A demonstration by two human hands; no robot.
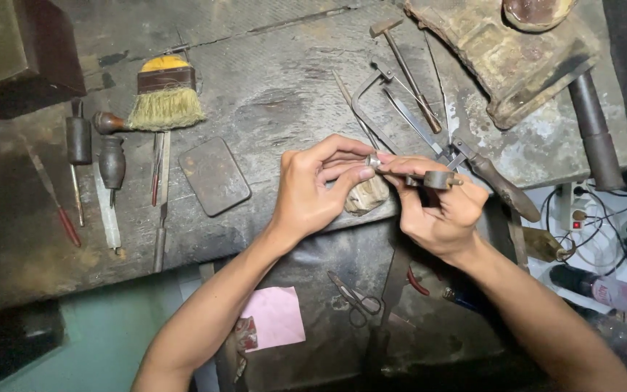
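Small silvery metal ring (374, 160) pinched between thumb and fingertips of the left hand (312, 194), held right over the pale worn wooden bench peg (366, 196) jutting from the front edge of the dark, scarred wooden workbench (270, 94). Right hand (440, 214) closed around a slim dark hand tool with a rounded metal collar (435, 178), tool tip brought in from the right and touching, or all but touching, the ring; exact contact too small to tell. Long axis of the tool roughly level, running right to left and slightly upward toward the ring. Both hands pressed close together, fingertips meeting at the ring, neither free. Ring nearer the left hand, in fact clamped in it; right hand reaching it only through the tool.

Just behind the hands, a jeweller's saw frame with a dark wooden handle (466, 163) lying slantwise on the bench, handle toward the right. Farther back, a small hammer with a wooden shaft (408, 69). Well to the left, a straw-bristled brush (161, 98), a flat dark rounded metal plate (215, 176) and a row of dark-handled gravers (96, 160). Below the bench edge, small steel scissors (355, 296) and a pink paper sheet (276, 316).
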